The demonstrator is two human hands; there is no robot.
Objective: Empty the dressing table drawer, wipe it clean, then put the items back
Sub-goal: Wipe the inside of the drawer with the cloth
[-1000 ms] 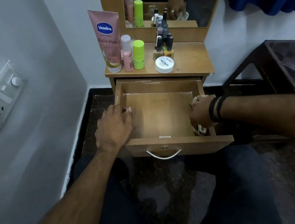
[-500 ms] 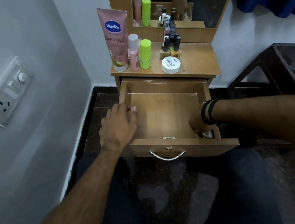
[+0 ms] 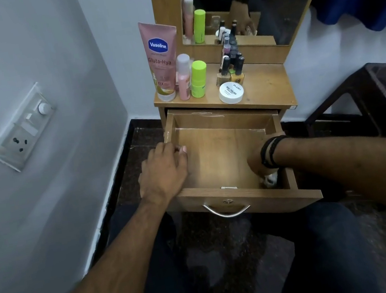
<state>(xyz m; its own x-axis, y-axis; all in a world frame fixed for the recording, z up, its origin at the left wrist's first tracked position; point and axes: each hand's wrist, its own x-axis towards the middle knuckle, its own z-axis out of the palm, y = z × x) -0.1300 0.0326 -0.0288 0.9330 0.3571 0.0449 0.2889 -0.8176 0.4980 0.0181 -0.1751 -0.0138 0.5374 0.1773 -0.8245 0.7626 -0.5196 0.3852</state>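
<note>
The wooden drawer (image 3: 216,152) of the dressing table is pulled out, and its floor is bare. My left hand (image 3: 164,171) rests on the drawer's left wall, fingers curled over the rim. My right hand (image 3: 257,162) reaches down into the front right corner and holds a crumpled white tissue (image 3: 270,179) against the drawer floor; its fingers are mostly hidden. On the table top (image 3: 269,87) stand a pink Vaseline tube (image 3: 161,59), a pink bottle (image 3: 183,77), a green bottle (image 3: 198,79), several nail polish bottles (image 3: 231,68) and a white round tub (image 3: 231,92).
A mirror (image 3: 239,3) rises behind the table top. A grey wall with a switch and socket plate (image 3: 21,127) is close on the left. A dark brown plastic stool (image 3: 380,99) stands at the right. My legs in dark trousers are under the drawer front and its metal handle (image 3: 227,211).
My right hand has dropped from the drawer's right rim into the front right corner with the tissue. The left hand has stayed on the left wall. The camera has shifted slightly.
</note>
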